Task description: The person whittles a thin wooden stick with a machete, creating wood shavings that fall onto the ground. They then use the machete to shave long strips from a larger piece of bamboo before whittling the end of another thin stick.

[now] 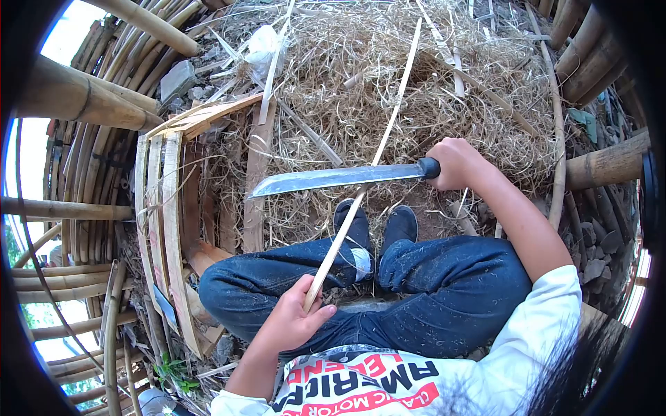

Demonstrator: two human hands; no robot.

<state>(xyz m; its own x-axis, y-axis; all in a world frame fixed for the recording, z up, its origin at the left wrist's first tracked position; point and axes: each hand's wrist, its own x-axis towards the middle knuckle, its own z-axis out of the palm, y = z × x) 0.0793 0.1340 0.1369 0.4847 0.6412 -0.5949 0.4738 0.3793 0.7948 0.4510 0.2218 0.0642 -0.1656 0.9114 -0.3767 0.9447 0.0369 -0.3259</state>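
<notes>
A long, thin bamboo strip (395,114) slants up and away from my lap toward the shavings. My left hand (298,315) grips its near end, thumb and fingers around it. In my right hand (454,165) is the black handle of a machete (340,179), fingers wrapped round it. The long blade lies nearly level, pointing left, and crosses over the strip above my shoes (399,229). My bent legs in dusty jeans (451,284) frame the near part of the strip.
A heap of curly bamboo shavings (361,90) covers the ground ahead. At the left stands a wooden slatted crate (170,201). Thick bamboo poles (83,93) jut in from the left, and another pole (607,161) from the right. A clear plastic bag (263,48) lies farther off.
</notes>
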